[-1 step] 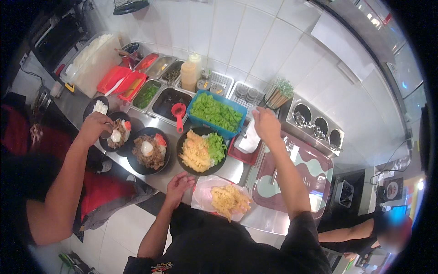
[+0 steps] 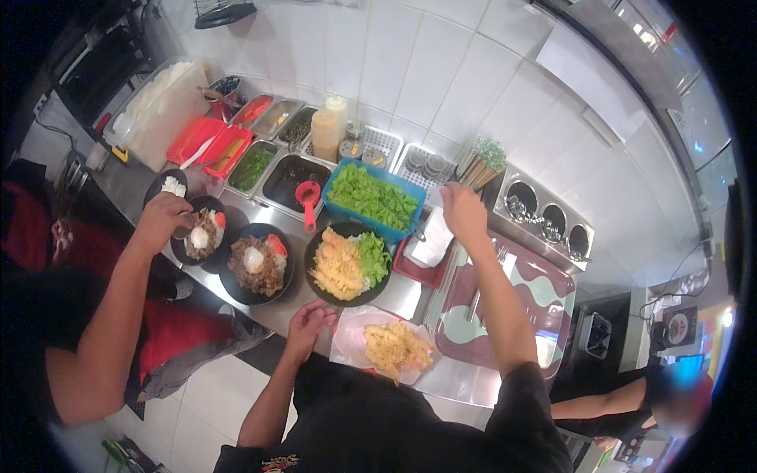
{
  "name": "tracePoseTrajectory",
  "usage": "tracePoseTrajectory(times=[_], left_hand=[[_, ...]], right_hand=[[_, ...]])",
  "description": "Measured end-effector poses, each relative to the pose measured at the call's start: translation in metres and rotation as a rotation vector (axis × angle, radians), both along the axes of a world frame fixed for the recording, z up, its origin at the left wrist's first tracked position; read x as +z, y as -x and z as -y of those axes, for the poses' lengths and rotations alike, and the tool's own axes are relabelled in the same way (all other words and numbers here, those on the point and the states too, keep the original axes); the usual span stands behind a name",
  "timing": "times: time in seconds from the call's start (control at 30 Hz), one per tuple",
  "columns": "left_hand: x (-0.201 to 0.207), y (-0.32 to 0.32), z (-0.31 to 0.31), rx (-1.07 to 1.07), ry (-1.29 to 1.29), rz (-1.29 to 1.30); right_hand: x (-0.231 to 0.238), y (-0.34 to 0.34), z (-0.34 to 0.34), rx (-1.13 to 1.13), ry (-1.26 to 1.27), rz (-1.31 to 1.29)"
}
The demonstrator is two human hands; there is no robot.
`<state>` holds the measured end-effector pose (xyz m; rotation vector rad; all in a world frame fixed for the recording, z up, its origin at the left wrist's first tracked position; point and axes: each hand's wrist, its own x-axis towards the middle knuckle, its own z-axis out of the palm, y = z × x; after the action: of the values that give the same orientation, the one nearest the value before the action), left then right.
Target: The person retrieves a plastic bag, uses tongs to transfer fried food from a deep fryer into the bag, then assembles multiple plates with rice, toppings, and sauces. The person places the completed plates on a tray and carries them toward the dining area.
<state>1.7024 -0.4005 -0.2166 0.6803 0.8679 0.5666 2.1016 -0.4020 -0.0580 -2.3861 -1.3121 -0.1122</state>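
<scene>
Chopstick holder (image 2: 482, 162): right hand (image 2: 464, 211) reaching, grip unclear; left hand (image 2: 309, 322) fingers open by paper tray (image 2: 347, 347).

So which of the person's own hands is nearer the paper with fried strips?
Left. The left hand rests at the edge of the paper with fried strips; the right hand is raised far behind it.

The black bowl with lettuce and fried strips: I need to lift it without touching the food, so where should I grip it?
Probably best by the bare rim of the black bowl on its near-left edge, coming from the counter's front edge, by the left hand. The food fills the middle, and the blue tub crowds the far side.
</scene>
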Motion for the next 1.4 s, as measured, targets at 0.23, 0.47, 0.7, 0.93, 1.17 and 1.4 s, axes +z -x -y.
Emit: tracePoseTrajectory(times=[0.23, 0.47, 0.7, 0.93, 1.17, 1.4], left_hand=[[-0.004, -0.006, -0.002, 0.045, -0.003, 0.014], [-0.003, -0.007, -0.003, 0.093, 0.005, 0.023], [-0.005, -0.008, -0.003, 0.091, 0.027, 0.024], [-0.013, -0.004, -0.001, 0.081, 0.024, -0.001], [-0.010, -0.004, -0.003, 0.026, -0.023, -0.030], [-0.005, -0.006, -0.006, 0.035, -0.021, 0.047]], right_hand=[[-0.044, -0.092, -0.077, 0.193, -0.048, 0.072], [-0.070, -0.080, -0.114, 0.065, 0.108, 0.077], [-0.088, -0.083, -0.136, 0.163, 0.132, 0.467], [-0.026, -0.069, -0.128, 0.262, -0.020, 0.308], [0.073, 0.036, -0.021, 0.529, -0.146, 0.070], [0.022, 0.169, 0.100, 0.711, 0.101, -0.146]])
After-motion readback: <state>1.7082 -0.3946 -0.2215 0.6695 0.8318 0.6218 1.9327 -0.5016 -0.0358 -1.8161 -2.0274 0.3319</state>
